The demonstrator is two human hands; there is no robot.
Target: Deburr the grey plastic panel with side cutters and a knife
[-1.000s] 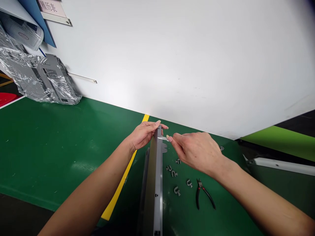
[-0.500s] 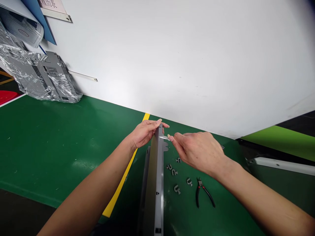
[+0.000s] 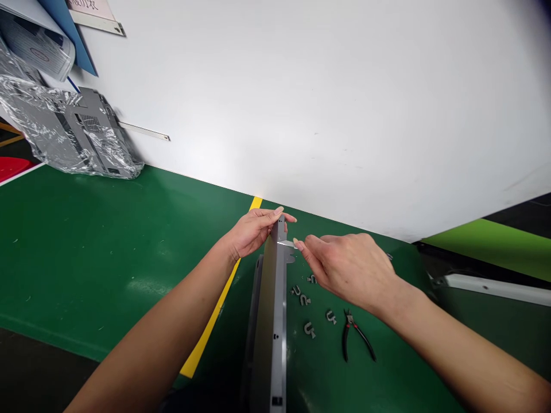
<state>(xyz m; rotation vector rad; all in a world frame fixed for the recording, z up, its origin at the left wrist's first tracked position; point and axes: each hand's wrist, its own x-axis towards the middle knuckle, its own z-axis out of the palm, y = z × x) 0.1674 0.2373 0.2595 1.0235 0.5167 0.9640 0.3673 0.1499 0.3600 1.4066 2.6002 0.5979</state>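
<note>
A long grey panel [image 3: 279,310] stands on edge, running from the bottom of the view toward the wall. My left hand [image 3: 255,232] grips its far end between thumb and fingers. My right hand [image 3: 350,267] is closed on a thin blade [image 3: 287,244], whose tip touches the panel's top edge near that end. The handle is hidden in my fist. Right of the panel, several small grey U-shaped clips [image 3: 309,329] lie on the green table, beside pliers [image 3: 350,321] with black and red handles, spread apart.
Grey parts in clear plastic wrap [image 3: 97,135] lean on the white wall [image 3: 310,103] at the far left. A yellow stripe [image 3: 210,324] crosses the green table [image 3: 129,241] left of the panel. A pale metal bar [image 3: 499,288] lies at the right.
My right hand and the blade have shifted slightly toward me along the panel's edge. My left hand keeps its hold on the far end.
</note>
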